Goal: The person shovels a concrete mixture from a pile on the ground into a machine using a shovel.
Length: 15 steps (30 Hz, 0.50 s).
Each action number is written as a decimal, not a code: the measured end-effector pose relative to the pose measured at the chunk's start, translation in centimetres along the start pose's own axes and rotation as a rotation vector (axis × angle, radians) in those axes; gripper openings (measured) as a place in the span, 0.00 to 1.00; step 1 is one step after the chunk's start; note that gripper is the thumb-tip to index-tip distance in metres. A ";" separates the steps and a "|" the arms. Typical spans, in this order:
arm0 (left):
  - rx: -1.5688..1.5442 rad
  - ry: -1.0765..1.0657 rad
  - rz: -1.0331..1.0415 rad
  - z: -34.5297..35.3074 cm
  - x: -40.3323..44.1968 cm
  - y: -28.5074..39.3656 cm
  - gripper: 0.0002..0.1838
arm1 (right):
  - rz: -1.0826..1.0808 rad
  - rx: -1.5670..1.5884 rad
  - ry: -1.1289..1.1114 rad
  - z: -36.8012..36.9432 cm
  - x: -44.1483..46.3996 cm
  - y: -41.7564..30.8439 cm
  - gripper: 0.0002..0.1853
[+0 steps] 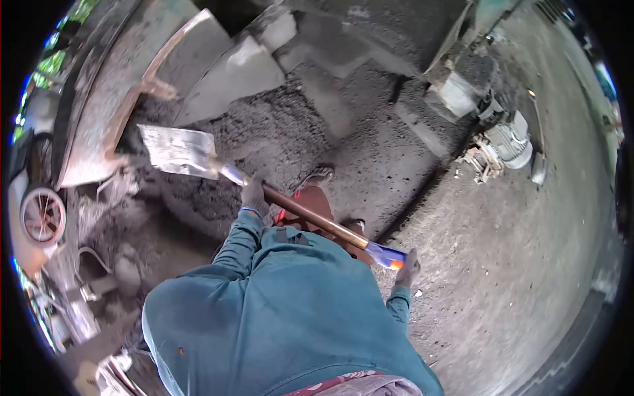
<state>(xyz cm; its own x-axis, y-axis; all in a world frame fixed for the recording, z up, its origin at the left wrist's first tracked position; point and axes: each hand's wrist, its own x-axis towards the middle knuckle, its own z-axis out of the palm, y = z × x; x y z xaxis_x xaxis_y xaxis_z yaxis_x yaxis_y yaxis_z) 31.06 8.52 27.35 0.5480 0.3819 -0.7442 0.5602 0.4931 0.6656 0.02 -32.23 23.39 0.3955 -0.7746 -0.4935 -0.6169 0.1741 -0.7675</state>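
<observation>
A shovel [316, 219] with a brown shaft lies slantwise across the front of my body. My left hand [255, 197], in a grey glove, is wrapped round the shaft near the blade. At the other end my right hand [409, 269] grips the blue and orange handle. The flat silvery blade [178, 150] is at the upper left, above dark, loose, grainy material [254, 132]. Nothing can be made out on the blade.
An electric motor [508, 145] sits on the concrete floor at the right, near a pale block [457, 94]. Grey slabs [231, 79] lie at the top. A spoked wheel [43, 216] stands at the far left, above a curved metal piece [92, 264]. My feet are beyond the shaft.
</observation>
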 end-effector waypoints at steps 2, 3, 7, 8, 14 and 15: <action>0.218 0.089 0.107 -3.8 -3.4 1.8 0.13 | 0.283 0.155 -0.175 1.9 0.2 -1.0 0.22; 0.383 0.167 0.209 -4.0 -7.4 3.6 0.14 | 0.155 0.168 -0.283 2.9 1.7 3.1 0.21; -0.062 0.045 0.296 -3.0 -10.0 7.0 0.20 | 0.009 0.296 -0.527 6.3 0.7 -1.0 0.17; -0.054 0.083 0.346 -3.6 -8.4 7.0 0.17 | 0.086 0.174 -0.582 7.3 1.4 0.1 0.17; -0.264 -0.262 -0.073 -1.3 6.6 -4.6 0.13 | 0.018 -0.141 -0.278 10.6 -2.3 -2.8 0.10; -0.254 -0.255 -0.233 -0.4 8.8 -7.4 0.16 | -0.068 -0.325 -0.196 10.7 -1.7 0.9 0.12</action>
<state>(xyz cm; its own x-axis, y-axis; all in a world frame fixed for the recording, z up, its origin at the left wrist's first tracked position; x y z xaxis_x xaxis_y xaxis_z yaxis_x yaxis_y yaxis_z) 31.48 8.51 15.83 0.5792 0.0476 -0.8138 0.5340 0.7321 0.4229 6.07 -24.27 19.13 0.5459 -0.6411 -0.5393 -0.7562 -0.0998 -0.6467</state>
